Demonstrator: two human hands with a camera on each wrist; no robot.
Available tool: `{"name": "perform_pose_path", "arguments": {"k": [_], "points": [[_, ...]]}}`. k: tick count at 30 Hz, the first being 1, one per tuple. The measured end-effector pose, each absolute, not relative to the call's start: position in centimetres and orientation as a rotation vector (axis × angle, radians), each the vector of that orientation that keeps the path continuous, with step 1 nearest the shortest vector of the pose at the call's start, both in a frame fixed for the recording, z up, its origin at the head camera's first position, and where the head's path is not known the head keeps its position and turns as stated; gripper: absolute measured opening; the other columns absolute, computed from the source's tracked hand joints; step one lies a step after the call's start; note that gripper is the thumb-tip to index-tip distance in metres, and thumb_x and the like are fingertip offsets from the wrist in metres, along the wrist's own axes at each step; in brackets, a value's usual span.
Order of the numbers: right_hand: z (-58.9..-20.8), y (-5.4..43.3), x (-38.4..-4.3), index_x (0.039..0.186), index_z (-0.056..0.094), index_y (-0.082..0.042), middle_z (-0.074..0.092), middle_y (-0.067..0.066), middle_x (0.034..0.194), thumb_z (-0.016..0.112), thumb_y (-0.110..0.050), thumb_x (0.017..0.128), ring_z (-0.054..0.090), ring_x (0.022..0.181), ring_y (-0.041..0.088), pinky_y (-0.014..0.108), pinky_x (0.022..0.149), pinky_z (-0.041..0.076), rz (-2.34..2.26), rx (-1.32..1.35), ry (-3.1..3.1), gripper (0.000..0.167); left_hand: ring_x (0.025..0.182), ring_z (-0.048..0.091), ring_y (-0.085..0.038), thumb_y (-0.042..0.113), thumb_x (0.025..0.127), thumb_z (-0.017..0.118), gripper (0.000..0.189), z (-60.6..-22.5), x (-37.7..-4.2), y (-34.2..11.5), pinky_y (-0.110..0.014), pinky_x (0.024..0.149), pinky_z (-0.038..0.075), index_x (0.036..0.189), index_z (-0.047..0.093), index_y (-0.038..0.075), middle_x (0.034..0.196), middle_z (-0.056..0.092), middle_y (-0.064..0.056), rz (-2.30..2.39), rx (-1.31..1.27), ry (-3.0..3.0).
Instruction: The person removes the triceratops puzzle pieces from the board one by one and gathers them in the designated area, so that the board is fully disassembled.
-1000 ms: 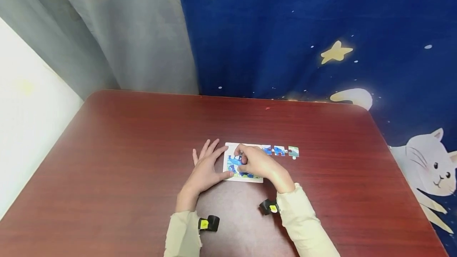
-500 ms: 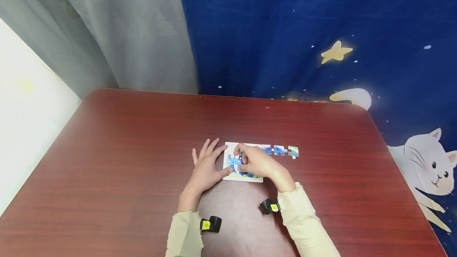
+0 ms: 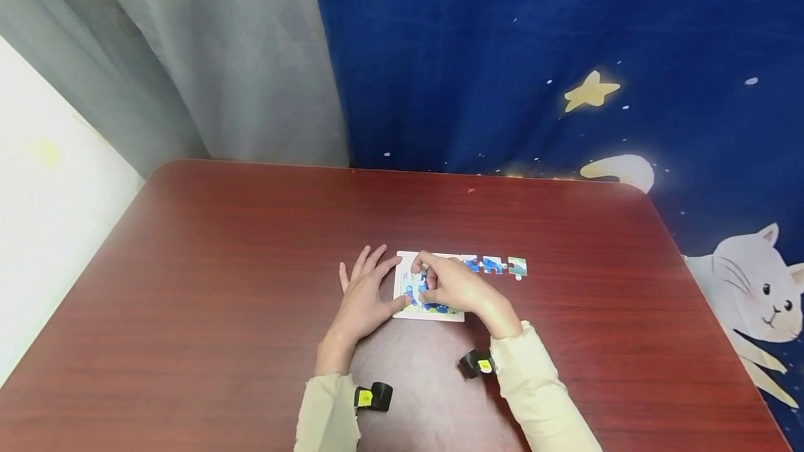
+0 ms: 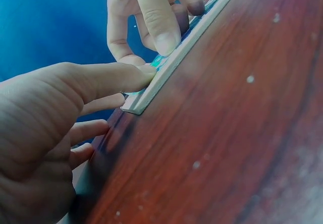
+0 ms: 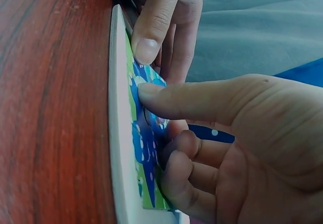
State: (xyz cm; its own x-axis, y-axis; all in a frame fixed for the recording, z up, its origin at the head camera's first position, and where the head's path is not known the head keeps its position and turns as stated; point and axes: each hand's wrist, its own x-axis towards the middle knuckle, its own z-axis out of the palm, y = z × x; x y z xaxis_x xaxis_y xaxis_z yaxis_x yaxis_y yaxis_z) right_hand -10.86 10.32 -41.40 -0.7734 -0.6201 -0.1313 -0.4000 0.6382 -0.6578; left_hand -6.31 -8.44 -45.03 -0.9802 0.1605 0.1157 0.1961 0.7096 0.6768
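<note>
A small jigsaw puzzle in a white frame (image 3: pixel 432 317) lies on the table, with blue and green pieces in its lower part. My right hand (image 3: pixel 461 289) is over it, thumb and forefinger pinching a blue puzzle piece (image 5: pixel 157 84) that looks slightly tilted; the fingers hide much of it. At the frame's left side rests my left hand (image 3: pixel 361 304), its fingers spread and fairly straight. Its thumb presses on the puzzle near the lower left corner, close to the right thumb, as the right wrist view shows. The right hand covers part of the puzzle's middle.
Just right of the frame, loose puzzle pieces lie in a row: a blue one (image 3: pixel 493 265) and a green one (image 3: pixel 518 266). Another blue piece (image 3: pixel 470 263) is by the frame's upper right corner. The reddish-brown table (image 3: pixel 251 264) reaches back to the curtains (image 3: pixel 440 54).
Both hands stay nearly in place. The blue piece under the right hand has shifted in tilt, with a whitish glare now on it; the left thumb has moved slightly up along the puzzle's edge.
</note>
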Motion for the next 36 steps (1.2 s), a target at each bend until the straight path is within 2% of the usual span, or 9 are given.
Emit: {"name": "perform_pose_path", "arguments": {"k": [7, 16, 36], "points": [[-41.38, 9.88, -10.71, 0.099, 0.052, -0.012, 0.051, 0.0, 0.07, 0.074, -0.003, 0.074, 0.046, 0.06, 0.011, 0.028, 0.06, 0.042, -0.87, -0.816, 2.574, 0.034, 0.139, 0.014, -0.03, 0.029, 0.073, 0.077, 0.063, -44.95, -6.33, -8.49, -0.063, 0.102, -0.007, 0.13, 0.055, 0.014, 0.146, 0.034, -0.01, -1.141, -0.306, -2.863], [-40.99, 9.43, -10.26, 0.097, 0.052, -0.012, 0.054, 0.0, 0.086, 0.076, -0.004, 0.074, 0.049, 0.073, 0.014, 0.029, 0.066, 0.044, -0.826, -0.809, 2.614, 0.034, 0.139, 0.014, -0.03, 0.03, 0.073, 0.077, 0.062, -45.21, -6.31, -8.58, -0.063, 0.102, -0.007, 0.129, 0.056, 0.014, 0.146, 0.034, -0.01, -1.123, -0.293, -2.868], [-41.18, 9.72, -10.71, 0.091, 0.058, -0.013, 0.057, -0.003, 0.078, 0.072, -0.003, 0.078, 0.052, 0.071, 0.011, 0.027, 0.067, 0.045, -0.79, -0.89, 2.701, 0.022, 0.139, 0.015, -0.03, 0.03, 0.073, 0.078, 0.061, -45.1, -6.35, -8.3, -0.063, 0.102, -0.007, 0.128, 0.057, 0.014, 0.146, 0.035, -0.01, -1.145, -0.293, -2.848]]}}
